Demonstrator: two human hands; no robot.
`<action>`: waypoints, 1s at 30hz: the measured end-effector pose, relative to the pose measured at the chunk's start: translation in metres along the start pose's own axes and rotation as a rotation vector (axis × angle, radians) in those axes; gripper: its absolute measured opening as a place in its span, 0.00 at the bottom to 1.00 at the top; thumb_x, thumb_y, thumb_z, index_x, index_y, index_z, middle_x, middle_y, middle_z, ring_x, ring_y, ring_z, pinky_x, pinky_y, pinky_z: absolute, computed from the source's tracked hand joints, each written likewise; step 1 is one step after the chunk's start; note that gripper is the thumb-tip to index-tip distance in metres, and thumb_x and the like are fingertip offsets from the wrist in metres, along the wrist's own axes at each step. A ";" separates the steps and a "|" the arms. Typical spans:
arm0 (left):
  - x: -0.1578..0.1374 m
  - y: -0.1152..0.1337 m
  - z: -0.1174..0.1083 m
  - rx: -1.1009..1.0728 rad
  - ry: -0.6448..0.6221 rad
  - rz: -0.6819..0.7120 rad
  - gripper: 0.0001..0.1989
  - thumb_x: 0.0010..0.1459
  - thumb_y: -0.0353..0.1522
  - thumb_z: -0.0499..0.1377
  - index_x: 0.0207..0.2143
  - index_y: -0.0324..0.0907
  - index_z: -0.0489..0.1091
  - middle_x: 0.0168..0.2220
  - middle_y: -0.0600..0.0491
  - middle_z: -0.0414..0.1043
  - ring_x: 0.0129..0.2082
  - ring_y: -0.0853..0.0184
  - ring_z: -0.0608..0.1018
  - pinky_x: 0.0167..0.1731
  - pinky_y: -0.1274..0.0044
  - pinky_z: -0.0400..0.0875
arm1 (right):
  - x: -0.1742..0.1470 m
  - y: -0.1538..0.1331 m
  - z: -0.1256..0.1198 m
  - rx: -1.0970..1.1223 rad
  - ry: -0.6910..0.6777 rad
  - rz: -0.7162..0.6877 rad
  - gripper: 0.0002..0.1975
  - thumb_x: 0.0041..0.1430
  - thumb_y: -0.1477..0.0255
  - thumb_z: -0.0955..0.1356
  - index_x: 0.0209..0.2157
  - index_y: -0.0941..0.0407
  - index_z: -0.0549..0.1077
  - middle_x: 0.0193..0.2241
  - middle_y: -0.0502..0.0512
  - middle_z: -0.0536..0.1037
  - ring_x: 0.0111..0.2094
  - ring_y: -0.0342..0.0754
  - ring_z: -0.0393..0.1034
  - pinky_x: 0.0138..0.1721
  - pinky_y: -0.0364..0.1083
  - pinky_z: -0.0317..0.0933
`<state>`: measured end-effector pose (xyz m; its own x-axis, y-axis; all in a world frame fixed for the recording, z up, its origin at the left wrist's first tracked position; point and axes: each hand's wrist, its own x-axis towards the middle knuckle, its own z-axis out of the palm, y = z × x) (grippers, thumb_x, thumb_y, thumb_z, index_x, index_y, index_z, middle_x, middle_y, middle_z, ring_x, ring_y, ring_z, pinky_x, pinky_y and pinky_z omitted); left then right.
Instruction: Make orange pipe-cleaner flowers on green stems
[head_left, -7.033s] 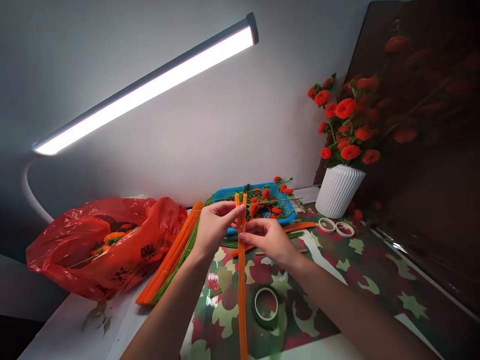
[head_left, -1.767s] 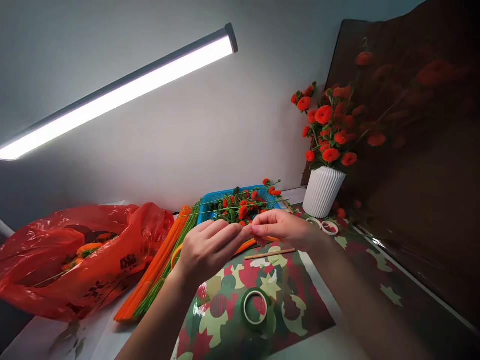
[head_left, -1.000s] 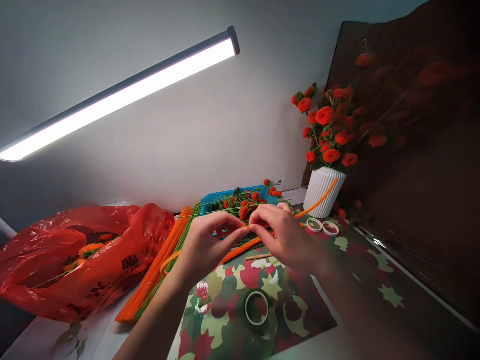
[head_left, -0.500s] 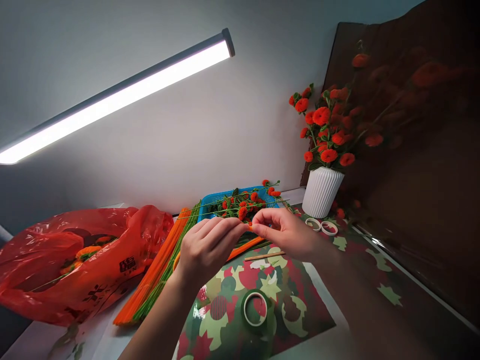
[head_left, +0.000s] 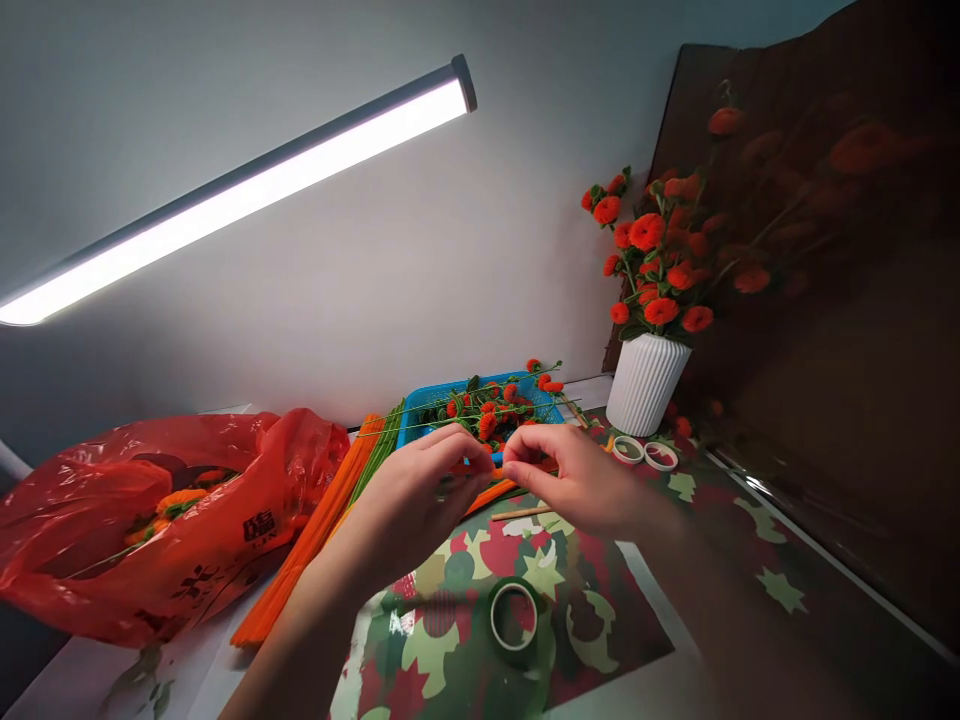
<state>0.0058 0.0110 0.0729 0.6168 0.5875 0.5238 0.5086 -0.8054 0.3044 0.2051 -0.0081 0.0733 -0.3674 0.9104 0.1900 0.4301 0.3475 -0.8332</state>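
Both hands meet above the patterned mat, fingertips nearly touching. My left hand (head_left: pixel 439 475) pinches with thumb and fingers at one end of a small orange pipe cleaner (head_left: pixel 498 472); only a sliver of it shows. From the other side, my right hand (head_left: pixel 566 475) has thumb and forefinger closed on the same piece, its fingers curled. Behind the hands, a blue basket (head_left: pixel 411 412) holds red-orange fuzzy flowers (head_left: pixel 487 424) on green stems. Orange pipe cleaners (head_left: pixel 300 560) and green pipe cleaners (head_left: pixel 381 448) lie bundled left of my left hand.
A green tape roll (head_left: pixel 514 615) lies on the camouflage-patterned mat (head_left: pixel 427 655). Beyond are a thin wooden stick (head_left: pixel 521 512) and two small rolls (head_left: pixel 628 450). A white ribbed vase (head_left: pixel 646 385) of red-orange flowers stands right; a red plastic bag (head_left: pixel 247 490) sits left. A tube lamp (head_left: pixel 247 190) hangs above.
My left hand has turned and its fingers have arched more, opening a gap below them. My right hand stays almost in place. The view has shifted slightly.
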 end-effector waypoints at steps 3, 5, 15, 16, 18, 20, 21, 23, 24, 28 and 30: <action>0.002 -0.005 0.002 0.240 0.134 0.271 0.02 0.59 0.28 0.59 0.34 0.43 0.70 0.30 0.56 0.76 0.29 0.69 0.73 0.31 0.76 0.64 | 0.005 0.007 -0.004 0.225 -0.138 0.146 0.13 0.59 0.62 0.66 0.29 0.57 0.67 0.22 0.45 0.62 0.22 0.39 0.52 0.23 0.42 0.47; 0.002 -0.007 0.003 0.317 0.186 0.386 0.04 0.59 0.27 0.60 0.36 0.44 0.71 0.31 0.56 0.77 0.29 0.69 0.74 0.31 0.75 0.64 | 0.009 0.011 -0.007 0.314 -0.213 0.175 0.17 0.55 0.57 0.68 0.29 0.57 0.67 0.22 0.44 0.60 0.22 0.39 0.50 0.22 0.42 0.45; 0.000 -0.005 0.003 0.433 0.294 0.515 0.10 0.61 0.24 0.56 0.43 0.45 0.71 0.32 0.55 0.80 0.29 0.67 0.77 0.32 0.74 0.66 | 0.017 0.022 -0.013 0.518 -0.355 0.158 0.20 0.52 0.55 0.70 0.24 0.58 0.67 0.21 0.44 0.59 0.24 0.39 0.49 0.28 0.43 0.44; 0.000 -0.005 0.004 0.429 0.296 0.512 0.10 0.61 0.24 0.56 0.42 0.45 0.71 0.32 0.55 0.80 0.30 0.67 0.77 0.32 0.74 0.66 | 0.017 0.023 -0.013 0.529 -0.365 0.151 0.20 0.53 0.55 0.70 0.24 0.58 0.66 0.20 0.44 0.59 0.24 0.39 0.48 0.28 0.43 0.44; 0.001 -0.005 0.005 0.416 0.293 0.488 0.09 0.61 0.25 0.56 0.41 0.45 0.72 0.31 0.55 0.79 0.30 0.67 0.76 0.32 0.74 0.65 | 0.018 0.026 -0.013 0.544 -0.369 0.140 0.20 0.53 0.56 0.70 0.24 0.58 0.66 0.20 0.43 0.58 0.24 0.39 0.48 0.28 0.43 0.43; 0.002 -0.005 0.006 0.380 0.279 0.433 0.07 0.61 0.27 0.57 0.38 0.45 0.72 0.29 0.56 0.78 0.28 0.67 0.76 0.32 0.74 0.64 | 0.019 0.028 -0.011 0.542 -0.348 0.135 0.20 0.53 0.55 0.70 0.25 0.59 0.68 0.20 0.43 0.58 0.24 0.39 0.48 0.27 0.43 0.42; 0.002 -0.004 0.007 0.347 0.274 0.394 0.05 0.61 0.27 0.57 0.37 0.45 0.72 0.28 0.56 0.78 0.27 0.68 0.76 0.31 0.74 0.64 | 0.019 0.029 -0.010 0.533 -0.325 0.131 0.20 0.52 0.55 0.70 0.26 0.59 0.68 0.21 0.43 0.59 0.24 0.39 0.48 0.27 0.43 0.43; 0.003 -0.003 0.009 0.258 0.261 0.292 0.04 0.61 0.29 0.58 0.33 0.44 0.72 0.27 0.57 0.77 0.26 0.70 0.76 0.30 0.75 0.64 | 0.017 0.027 -0.007 0.481 -0.257 0.118 0.18 0.54 0.56 0.70 0.28 0.58 0.69 0.22 0.44 0.59 0.24 0.39 0.49 0.27 0.43 0.43; 0.003 -0.002 0.009 0.203 0.250 0.227 0.05 0.61 0.30 0.58 0.31 0.44 0.72 0.27 0.56 0.77 0.25 0.70 0.76 0.30 0.76 0.64 | 0.016 0.025 -0.006 0.430 -0.215 0.105 0.17 0.56 0.58 0.69 0.29 0.58 0.68 0.22 0.44 0.60 0.24 0.39 0.50 0.27 0.43 0.44; 0.002 -0.002 0.007 -0.069 0.125 -0.034 0.07 0.60 0.32 0.59 0.28 0.42 0.72 0.24 0.56 0.74 0.23 0.72 0.73 0.25 0.79 0.65 | 0.007 0.011 0.000 -0.031 0.003 -0.099 0.08 0.63 0.70 0.63 0.29 0.56 0.66 0.26 0.46 0.66 0.27 0.41 0.58 0.34 0.45 0.49; 0.001 -0.002 0.004 -0.169 0.067 -0.100 0.08 0.60 0.32 0.59 0.27 0.42 0.72 0.22 0.57 0.73 0.22 0.73 0.72 0.22 0.81 0.63 | 0.003 0.005 0.001 -0.320 0.088 -0.245 0.07 0.63 0.75 0.61 0.29 0.57 0.65 0.27 0.47 0.69 0.30 0.42 0.60 0.40 0.49 0.47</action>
<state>0.0080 0.0138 0.0694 0.5240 0.6630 0.5347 0.4540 -0.7485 0.4833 0.2048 -0.0042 0.0692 -0.4248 0.8031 0.4177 0.5787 0.5958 -0.5569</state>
